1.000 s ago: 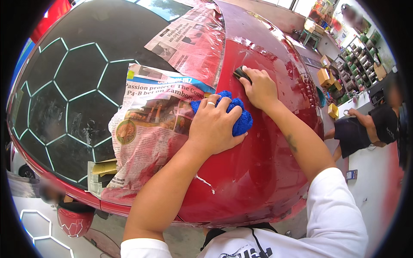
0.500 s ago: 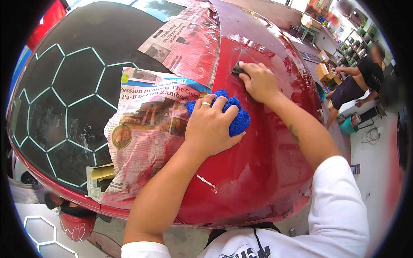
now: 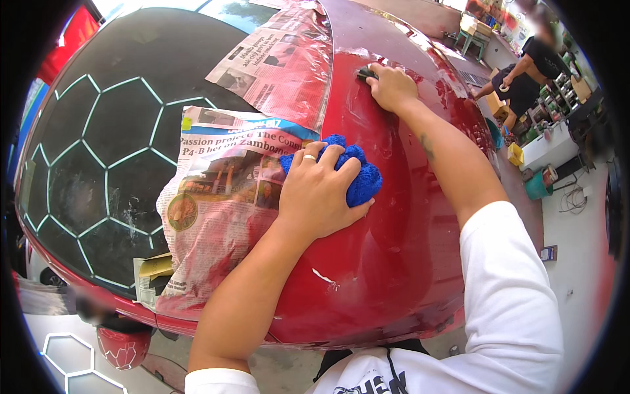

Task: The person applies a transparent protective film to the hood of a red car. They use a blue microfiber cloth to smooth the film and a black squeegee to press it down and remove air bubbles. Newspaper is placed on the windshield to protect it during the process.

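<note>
A blue cloth (image 3: 364,184) is bunched beneath my left hand (image 3: 318,184), whose fingers curl over it. It rests where the glossy red car panel (image 3: 387,243) meets the newspaper masking. Farther up the same panel, my right hand (image 3: 396,88) grips a small dark sanding pad (image 3: 365,73) against the paint, close to a dull, patchy area. Part of the pad is hidden by the fingers. Printed newspaper (image 3: 223,203) covers the edge of the dark glass (image 3: 125,177), and a second newspaper sheet (image 3: 282,65) lies farther up. A whitish mark (image 3: 325,278) shows on the panel nearer me.
White hexagon lines run across the dark glass. A red side mirror (image 3: 123,345) sticks out at the lower left. To the right, another person (image 3: 538,62) bends near boxes and cans. A teal bucket (image 3: 538,185) and a coiled cable (image 3: 573,198) are on the floor.
My right hand has slid the sanding pad farther up the red panel, away from me. My left hand stays on the cloth. The other person has shifted farther back.
</note>
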Available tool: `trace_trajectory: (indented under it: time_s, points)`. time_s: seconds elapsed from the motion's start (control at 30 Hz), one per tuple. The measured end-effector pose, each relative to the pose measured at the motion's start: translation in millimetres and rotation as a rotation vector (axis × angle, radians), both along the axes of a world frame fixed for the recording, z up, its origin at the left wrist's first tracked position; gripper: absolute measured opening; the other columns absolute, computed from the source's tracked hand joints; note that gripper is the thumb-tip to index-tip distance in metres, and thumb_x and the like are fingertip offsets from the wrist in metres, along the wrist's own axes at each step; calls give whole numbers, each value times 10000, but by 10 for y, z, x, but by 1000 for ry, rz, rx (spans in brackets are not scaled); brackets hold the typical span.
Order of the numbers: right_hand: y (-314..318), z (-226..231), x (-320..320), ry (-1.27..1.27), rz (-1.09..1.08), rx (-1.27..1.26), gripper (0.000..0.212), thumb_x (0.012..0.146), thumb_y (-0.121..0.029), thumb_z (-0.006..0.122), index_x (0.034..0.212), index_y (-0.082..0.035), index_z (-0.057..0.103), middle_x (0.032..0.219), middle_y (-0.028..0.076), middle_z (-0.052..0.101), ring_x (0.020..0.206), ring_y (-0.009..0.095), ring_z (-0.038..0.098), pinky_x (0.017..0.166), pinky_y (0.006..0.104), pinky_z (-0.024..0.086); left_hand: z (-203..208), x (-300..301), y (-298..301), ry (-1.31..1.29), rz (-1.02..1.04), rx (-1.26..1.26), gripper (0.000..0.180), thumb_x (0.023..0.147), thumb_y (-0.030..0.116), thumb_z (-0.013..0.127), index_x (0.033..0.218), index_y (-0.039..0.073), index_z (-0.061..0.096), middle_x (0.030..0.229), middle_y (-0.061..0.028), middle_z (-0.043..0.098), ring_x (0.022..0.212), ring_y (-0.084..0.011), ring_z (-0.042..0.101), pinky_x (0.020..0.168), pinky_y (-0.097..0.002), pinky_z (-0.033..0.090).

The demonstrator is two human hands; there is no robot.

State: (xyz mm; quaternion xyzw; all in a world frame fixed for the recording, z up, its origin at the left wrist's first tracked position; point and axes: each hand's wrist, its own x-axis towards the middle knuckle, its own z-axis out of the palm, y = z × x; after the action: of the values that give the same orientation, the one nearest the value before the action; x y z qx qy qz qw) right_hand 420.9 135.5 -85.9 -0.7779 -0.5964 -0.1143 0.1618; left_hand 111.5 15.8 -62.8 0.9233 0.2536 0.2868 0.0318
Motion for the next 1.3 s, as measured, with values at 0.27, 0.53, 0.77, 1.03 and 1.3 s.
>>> trace_trajectory:
  time_s: [0.27, 0.53, 0.77, 1.03, 1.3]
  points:
    - [-755, -262, -359, 4, 269, 123, 404, 1060, -376, 708, 1422, -197, 724, 1258, 113, 795, 1203, 363, 717, 1031, 541, 586, -63, -80, -7, 30, 24, -37, 542, 738, 445, 948, 1122, 119, 748, 1311, -145, 717, 1290, -450, 634, 1076, -582, 530]
    - [-378, -188, -562, 88, 140, 56, 400, 1055, -397, 717, 1397, -189, 731, 1267, 130, 798, 1206, 393, 724, 1044, 554, 593, -100, -140, 18, 35, 42, -26, 556, 745, 467, 945, 1129, 121, 741, 1327, -144, 711, 1292, -456, 633, 1093, -587, 511]
    - [-72, -81, -188, 59, 90, 28, 418, 1068, -381, 698, 1447, -205, 713, 1347, 113, 766, 1295, 365, 681, 1089, 563, 555, -27, -75, 2, 29, 17, -39, 565, 747, 474, 944, 1144, 127, 741, 1327, -150, 711, 1297, -458, 632, 1096, -587, 507]
    - [-829, -277, -625, 127, 333, 114, 457, 1054, -391, 716, 1468, -198, 706, 1326, 120, 758, 1279, 370, 677, 1101, 553, 548, -72, -169, -1, 32, 53, -38, 579, 748, 481, 946, 1165, 136, 740, 1342, -159, 711, 1300, -467, 633, 1102, -591, 506]
    - [-148, -139, -264, 137, 26, 51, 418, 1045, -380, 728, 1415, -185, 731, 1301, 124, 758, 1245, 360, 691, 1094, 546, 550, -67, -6, 24, 25, -6, -29, 597, 752, 504, 944, 1172, 133, 734, 1338, -159, 711, 1314, -469, 630, 1094, -584, 504]
